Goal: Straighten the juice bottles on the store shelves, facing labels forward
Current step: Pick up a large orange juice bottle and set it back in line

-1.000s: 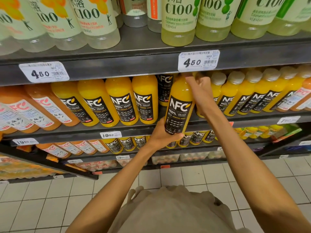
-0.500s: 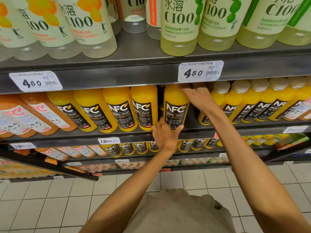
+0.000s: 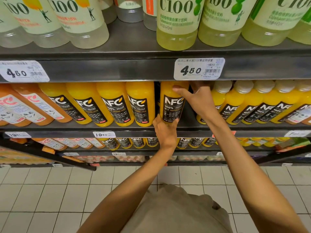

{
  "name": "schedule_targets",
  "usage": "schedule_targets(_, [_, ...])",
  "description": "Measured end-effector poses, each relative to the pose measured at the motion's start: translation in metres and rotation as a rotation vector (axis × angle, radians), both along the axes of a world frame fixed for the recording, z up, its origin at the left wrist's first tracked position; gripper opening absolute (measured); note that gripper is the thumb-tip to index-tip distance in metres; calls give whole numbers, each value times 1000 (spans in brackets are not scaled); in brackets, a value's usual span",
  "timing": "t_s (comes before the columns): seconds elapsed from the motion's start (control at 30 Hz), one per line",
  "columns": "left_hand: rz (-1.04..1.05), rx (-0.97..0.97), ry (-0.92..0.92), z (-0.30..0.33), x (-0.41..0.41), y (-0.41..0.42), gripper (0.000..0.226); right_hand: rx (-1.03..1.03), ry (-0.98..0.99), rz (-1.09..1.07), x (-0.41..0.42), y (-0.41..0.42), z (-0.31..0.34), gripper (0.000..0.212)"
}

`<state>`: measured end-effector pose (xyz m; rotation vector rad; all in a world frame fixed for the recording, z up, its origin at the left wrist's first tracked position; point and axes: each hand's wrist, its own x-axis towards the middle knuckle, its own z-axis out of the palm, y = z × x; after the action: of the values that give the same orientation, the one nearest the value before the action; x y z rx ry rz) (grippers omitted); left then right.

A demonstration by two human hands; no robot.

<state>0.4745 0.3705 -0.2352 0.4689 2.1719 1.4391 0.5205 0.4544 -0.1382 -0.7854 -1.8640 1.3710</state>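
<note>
The middle shelf (image 3: 188, 127) carries a row of large orange juice bottles (image 3: 116, 105) with black NFC labels turned forward, and smaller white-capped ones (image 3: 239, 105) to the right. Between them one large NFC bottle (image 3: 172, 100) stands upright at the shelf's front, label forward. The right hand (image 3: 200, 98) has its grip closed round the bottle's shoulder, thumb across the front, while the left hand (image 3: 165, 132) cups its base with curled fingers.

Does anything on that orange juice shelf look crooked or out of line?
Mostly tidy. The one break is the NFC bottle both hands hold: the left hand at its base, the right hand near its top. An open stretch of shelf separates it from the smaller white-capped bottles on its right. Nothing is spilled or visibly damaged.
</note>
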Motion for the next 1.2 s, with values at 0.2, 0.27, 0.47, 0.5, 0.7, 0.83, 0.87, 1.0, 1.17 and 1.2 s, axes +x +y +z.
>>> schedule_targets(0.2, [86, 140, -102, 3, -7, -29, 43, 162, -65, -268, 5, -20, -8, 40])
schedule_targets(0.27, [184, 230, -41, 7, -21, -50, 36, 319, 3, -452, 6, -40, -12, 45])
schedule_targets(0.47, [47, 183, 131, 18, -64, -78, 59, 492, -117, -140, -49, -83, -3, 31])
schedule_targets(0.5, [-11, 165, 143, 18, -65, -78, 63, 438, -181, -122, -63, -86, 1, 28])
schedule_targets(0.7, [-126, 187, 96, 14, -73, -84, 74, 292, -151, -231, -103, -90, 12, 60])
schedule_targets(0.83, [-184, 175, 99, 6, -86, -95, 76, 276, -95, -277, -96, -102, 9, 27])
schedule_targets(0.87, [-207, 178, 103, 4, -90, -97, 75, 269, -78, -266, -93, -108, 8, 26])
schedule_targets(1.0, [-341, 173, 133, -4, -98, -113, 76, 241, 4, -318, -83, -117, 10, 38])
schedule_targets(1.17, [-504, 97, 168, -4, -109, -131, 100, 110, 49, -382, -68, -139, 7, 31])
schedule_targets(1.2, [-558, 70, 144, -1, -113, -137, 103, 77, 64, -384, -63, -145, 8, 28])
